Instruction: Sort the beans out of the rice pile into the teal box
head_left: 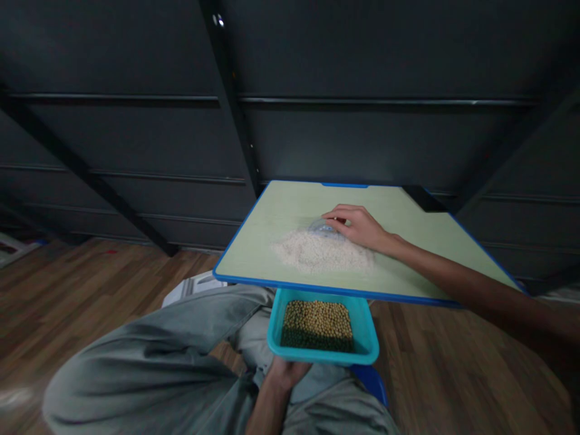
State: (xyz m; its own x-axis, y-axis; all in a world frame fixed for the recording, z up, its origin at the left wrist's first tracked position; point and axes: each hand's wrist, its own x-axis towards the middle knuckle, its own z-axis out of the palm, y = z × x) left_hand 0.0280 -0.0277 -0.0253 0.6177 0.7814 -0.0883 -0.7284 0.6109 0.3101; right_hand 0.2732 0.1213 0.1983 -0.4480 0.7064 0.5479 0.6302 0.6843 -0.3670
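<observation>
My right hand (356,226) is closed, thumb and fingers pinching a clear, rounded plastic piece (319,228) whose exact kind I cannot make out. That piece touches the back edge of a spread pile of white rice-like grains (317,252) on a pale green tabletop with a blue rim (290,202). Below the table's near edge, a turquoise plastic tray (366,329) contains round yellowish beans (321,320), with a shadow over their lower part. From underneath, my left hand (287,370) supports the tray, and its fingers are hidden beneath it.
A flat black object (423,198) lies at the table's far right corner. Dark wall panels (362,139) stand right behind the table. My legs in grey trousers (181,362) are below, with a blue item (372,383) and a white object (188,288) nearby.
</observation>
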